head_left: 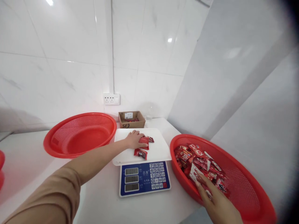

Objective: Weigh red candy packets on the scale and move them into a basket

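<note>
My left hand (134,140) reaches over the white tray of a blue digital scale (144,179) and rests on a small red packet (144,141), fingers curled over it. Another red packet (140,153) lies just in front on the tray (158,149). My right hand (216,200) is inside the red mesh basket (245,189) on the right, fingers spread flat over a pile of red snack packets (198,160).
An empty red mesh basket (80,133) stands at the left of the scale. A small open cardboard box (131,119) sits against the tiled wall under a power socket (111,99). A white panel rises at the right. Another red rim (1,168) shows at the far left.
</note>
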Action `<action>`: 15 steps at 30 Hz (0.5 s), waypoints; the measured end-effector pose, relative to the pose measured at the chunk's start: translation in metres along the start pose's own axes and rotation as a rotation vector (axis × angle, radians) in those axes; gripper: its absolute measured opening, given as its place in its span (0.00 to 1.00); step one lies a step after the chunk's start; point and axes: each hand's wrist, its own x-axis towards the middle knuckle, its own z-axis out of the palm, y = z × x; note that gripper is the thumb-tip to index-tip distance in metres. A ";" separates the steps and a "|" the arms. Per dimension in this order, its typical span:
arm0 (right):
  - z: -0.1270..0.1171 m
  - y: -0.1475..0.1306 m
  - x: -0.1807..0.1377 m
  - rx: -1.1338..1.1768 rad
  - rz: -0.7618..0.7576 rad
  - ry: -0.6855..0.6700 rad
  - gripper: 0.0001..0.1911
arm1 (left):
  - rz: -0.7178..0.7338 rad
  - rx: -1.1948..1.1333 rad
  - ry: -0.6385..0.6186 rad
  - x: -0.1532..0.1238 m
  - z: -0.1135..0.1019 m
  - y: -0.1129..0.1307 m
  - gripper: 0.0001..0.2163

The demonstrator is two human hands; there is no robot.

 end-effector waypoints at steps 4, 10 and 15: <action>-0.001 -0.003 -0.002 -0.006 -0.025 0.023 0.28 | 0.014 -0.011 0.026 0.010 0.004 0.001 0.20; -0.002 -0.002 -0.005 -0.049 -0.065 0.086 0.26 | -0.023 -0.030 0.137 -0.007 -0.006 -0.002 0.13; 0.000 0.005 -0.003 -0.052 -0.083 0.062 0.25 | -0.149 0.022 0.283 -0.039 -0.045 -0.043 0.16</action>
